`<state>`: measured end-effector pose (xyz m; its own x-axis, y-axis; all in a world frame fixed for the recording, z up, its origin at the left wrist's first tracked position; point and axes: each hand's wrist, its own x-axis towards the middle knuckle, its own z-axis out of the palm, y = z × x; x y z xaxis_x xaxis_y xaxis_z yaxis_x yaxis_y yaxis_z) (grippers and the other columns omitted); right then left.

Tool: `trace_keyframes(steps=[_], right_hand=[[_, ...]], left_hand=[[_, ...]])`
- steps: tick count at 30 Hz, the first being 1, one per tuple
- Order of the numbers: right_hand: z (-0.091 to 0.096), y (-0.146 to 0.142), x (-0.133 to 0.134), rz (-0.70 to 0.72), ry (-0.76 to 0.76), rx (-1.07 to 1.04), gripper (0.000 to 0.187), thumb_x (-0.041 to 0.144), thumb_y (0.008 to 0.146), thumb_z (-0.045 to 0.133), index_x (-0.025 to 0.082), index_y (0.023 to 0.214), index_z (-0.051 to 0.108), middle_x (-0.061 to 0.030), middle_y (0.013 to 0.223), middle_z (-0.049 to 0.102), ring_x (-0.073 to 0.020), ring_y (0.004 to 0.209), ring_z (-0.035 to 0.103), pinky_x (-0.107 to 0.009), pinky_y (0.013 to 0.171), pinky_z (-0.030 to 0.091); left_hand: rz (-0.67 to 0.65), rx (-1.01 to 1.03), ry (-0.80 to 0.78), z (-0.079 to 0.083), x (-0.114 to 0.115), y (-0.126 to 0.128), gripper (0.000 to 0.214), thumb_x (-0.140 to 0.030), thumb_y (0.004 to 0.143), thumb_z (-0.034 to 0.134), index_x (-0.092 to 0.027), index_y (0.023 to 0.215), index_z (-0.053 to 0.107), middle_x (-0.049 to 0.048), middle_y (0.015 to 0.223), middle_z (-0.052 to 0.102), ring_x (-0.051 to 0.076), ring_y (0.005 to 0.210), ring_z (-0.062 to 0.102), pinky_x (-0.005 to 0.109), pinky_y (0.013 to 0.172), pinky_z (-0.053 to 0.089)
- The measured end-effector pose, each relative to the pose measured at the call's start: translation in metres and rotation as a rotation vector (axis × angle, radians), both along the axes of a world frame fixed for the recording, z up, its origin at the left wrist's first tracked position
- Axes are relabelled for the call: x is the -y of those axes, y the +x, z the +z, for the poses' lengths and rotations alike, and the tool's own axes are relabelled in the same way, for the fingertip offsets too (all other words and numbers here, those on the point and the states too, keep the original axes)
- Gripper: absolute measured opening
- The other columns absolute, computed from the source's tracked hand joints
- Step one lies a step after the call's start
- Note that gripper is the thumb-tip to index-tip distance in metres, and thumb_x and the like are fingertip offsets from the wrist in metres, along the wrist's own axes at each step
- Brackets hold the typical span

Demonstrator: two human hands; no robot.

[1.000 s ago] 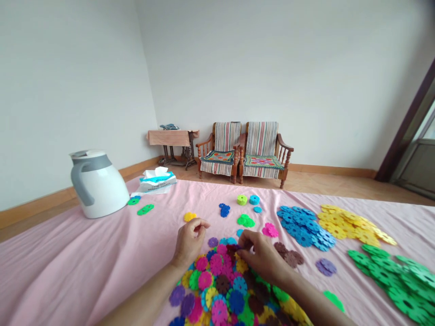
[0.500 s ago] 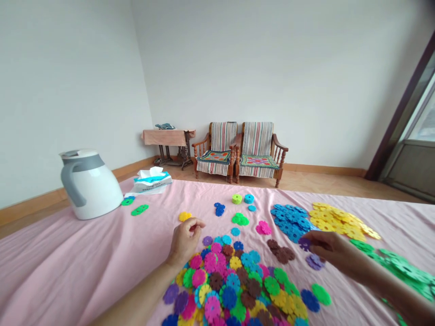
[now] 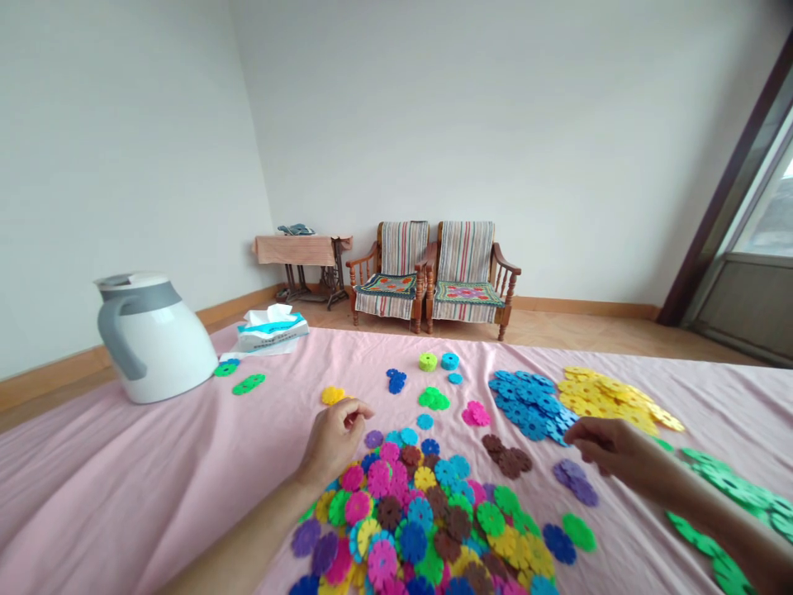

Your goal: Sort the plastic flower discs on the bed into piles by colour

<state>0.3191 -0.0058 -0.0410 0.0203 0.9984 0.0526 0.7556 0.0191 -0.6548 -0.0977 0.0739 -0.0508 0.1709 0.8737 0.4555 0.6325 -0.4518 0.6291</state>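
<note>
The left hand point(image 3: 338, 438) rests at the 10 o'clock edge of the mixed pile point(image 3: 427, 521) of coloured discs. Its fingers are curled in narrow, with the thumb against the forefinger. Whether a disc sits in that pinch cannot be told.

The right hand point(image 3: 610, 450) hovers low over the pink counter point(image 3: 154, 479), at about 2 o'clock from the mixed pile. Its fingers are loosely curled and point left. I cannot tell if it holds anything. The purple pile point(image 3: 576, 482) lies just beside it, at its 8 o'clock.

The brown pile point(image 3: 508, 456) lies between the purple pile and the mixed pile. The blue pile point(image 3: 526, 401) is at 11 o'clock from the right hand, and the yellow pile point(image 3: 613, 397) is at its 12 o'clock. The green pile point(image 3: 737, 504) stretches away at its 4 o'clock.

A few pink discs point(image 3: 476, 413) lie at 12 o'clock from the mixed pile. A white kettle point(image 3: 152, 335) stands far off at 10 o'clock, with a tissue pack point(image 3: 273, 329) behind it.
</note>
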Motion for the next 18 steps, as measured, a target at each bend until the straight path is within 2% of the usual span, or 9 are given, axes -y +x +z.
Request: trace_keyframes(steps=[4, 8, 13, 18], right_hand=[[0.004, -0.037, 0.002, 0.084, 0.070, 0.090, 0.024, 0.036, 0.078, 0.048, 0.020, 0.074, 0.065, 0.0017, 0.054, 0.054, -0.0121, 0.051, 0.047, -0.022, 0.049, 0.035], [0.012, -0.071, 0.011, 0.162, 0.071, 0.127, 0.027, 0.036, 0.083, 0.044, 0.022, 0.074, 0.065, 0.0010, 0.063, 0.061, -0.0125, 0.057, 0.053, -0.022, 0.052, 0.035], [0.021, -0.093, 0.020, 0.202, 0.036, 0.096, 0.027, 0.032, 0.084, 0.041, 0.022, 0.075, 0.065, 0.0001, 0.069, 0.066, -0.0135, 0.061, 0.056, -0.022, 0.055, 0.037], [0.009, -0.096, 0.018, 0.203, 0.088, 0.118, 0.024, 0.031, 0.082, 0.044, 0.021, 0.069, 0.061, 0.0012, 0.060, 0.060, -0.0131, 0.056, 0.053, -0.022, 0.052, 0.036]], left_hand=[[-0.137, -0.176, -0.129, 0.020, 0.012, -0.002, 0.024, -0.011, 0.072, 0.047, -0.016, 0.081, 0.069, 0.0017, 0.074, 0.067, 0.014, 0.064, 0.058, 0.022, 0.059, 0.042], [-0.286, -0.329, -0.174, 0.034, 0.023, -0.004, 0.027, -0.009, 0.070, 0.051, -0.018, 0.086, 0.071, 0.0016, 0.076, 0.063, 0.014, 0.068, 0.057, 0.021, 0.062, 0.041], [-0.291, -0.394, -0.142, 0.032, 0.023, -0.005, 0.029, -0.009, 0.072, 0.052, -0.020, 0.092, 0.071, 0.0023, 0.079, 0.058, 0.015, 0.074, 0.056, 0.023, 0.068, 0.041], [-0.279, -0.416, -0.108, 0.027, 0.020, -0.004, 0.026, -0.008, 0.075, 0.052, -0.021, 0.090, 0.070, 0.0020, 0.082, 0.056, 0.015, 0.077, 0.055, 0.024, 0.070, 0.040]])
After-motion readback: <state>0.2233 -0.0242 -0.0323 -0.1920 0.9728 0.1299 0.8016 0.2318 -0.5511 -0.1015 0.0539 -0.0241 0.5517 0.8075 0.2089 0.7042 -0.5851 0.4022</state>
